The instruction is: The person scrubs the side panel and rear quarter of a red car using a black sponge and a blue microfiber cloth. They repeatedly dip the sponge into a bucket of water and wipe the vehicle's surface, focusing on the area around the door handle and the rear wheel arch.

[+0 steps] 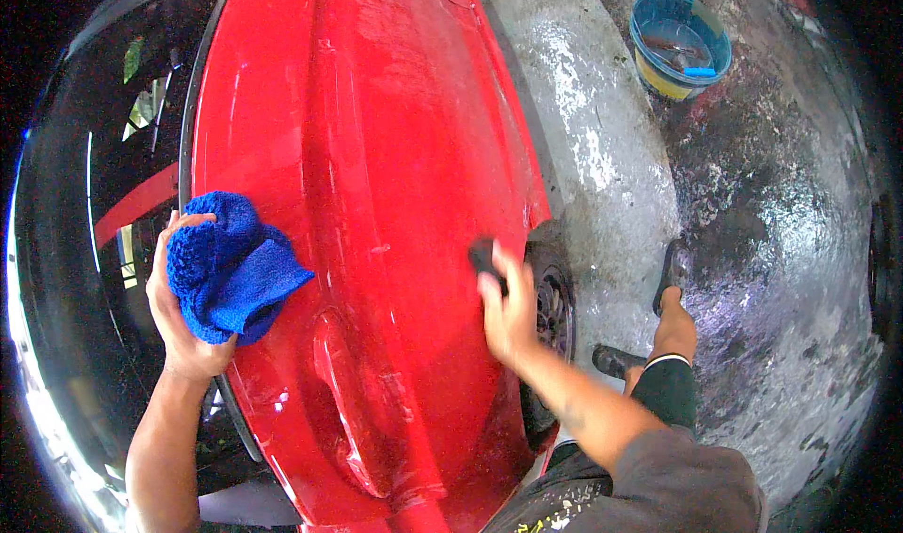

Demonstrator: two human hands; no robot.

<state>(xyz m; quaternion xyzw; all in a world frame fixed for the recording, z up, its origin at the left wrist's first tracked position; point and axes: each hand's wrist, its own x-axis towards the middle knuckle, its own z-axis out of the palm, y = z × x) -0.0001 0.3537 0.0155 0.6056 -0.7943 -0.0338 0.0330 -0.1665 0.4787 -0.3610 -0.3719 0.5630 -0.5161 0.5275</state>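
Observation:
My left hand (185,321) is closed around a bunched blue microfiber cloth (247,279), held over the edge between the side window and the door of a red car. My right hand (511,307), slightly blurred, grips a small black block or pad (487,261) at the lower part of the red car door (416,201). Whether the pad touches the paint I cannot tell. Between my hands lies the smooth red panel, with the door handle (342,392) nearer to me. Whitish haze or smears show on the panel farther up.
A blue bucket (719,46) with liquid and a light-blue item at its rim stands on the wet, mottled concrete floor (762,201). The car's wheel (554,307) is just right of my right hand. Dark window glass (63,215) fills the left side.

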